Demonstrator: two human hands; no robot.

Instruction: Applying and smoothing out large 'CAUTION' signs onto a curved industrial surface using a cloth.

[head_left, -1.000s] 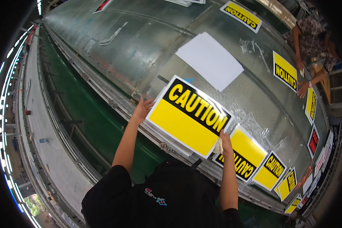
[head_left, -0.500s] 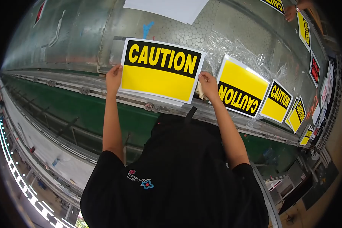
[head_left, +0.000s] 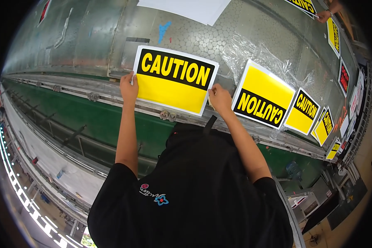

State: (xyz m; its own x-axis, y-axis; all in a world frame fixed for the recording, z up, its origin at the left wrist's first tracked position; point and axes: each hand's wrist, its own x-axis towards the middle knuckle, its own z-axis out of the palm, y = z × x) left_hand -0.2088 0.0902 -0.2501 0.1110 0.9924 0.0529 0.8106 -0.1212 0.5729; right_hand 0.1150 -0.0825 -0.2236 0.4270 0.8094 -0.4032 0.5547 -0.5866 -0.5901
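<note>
A rectangular sign sheet (head_left: 169, 95), yellow below with a black band and yellow lettering above, lies between my hands at the near edge of the metal table. White borders show along its edges, and whether several sheets are stacked there I cannot tell. My left hand (head_left: 129, 87) pinches its left edge, thumb on top. At its lower right edge, my right hand (head_left: 220, 98) grips the sign with curled fingers. A pale, crumpled scrap (head_left: 211, 100) shows under that hand; what it is I cannot make out.
Right of my right hand is a similar sign stack (head_left: 266, 91), upside down, with smaller signs (head_left: 302, 110) beyond it. Clear plastic film (head_left: 256, 53) lies behind. White sheets (head_left: 186, 8) are at the far side. Another person's hand (head_left: 324, 15) touches a sign (head_left: 302, 6) at upper right.
The sign has come down toward the table and looks smaller. My left hand has shifted slightly right, my right hand left and a little nearer me. The other person's hand has moved right.
</note>
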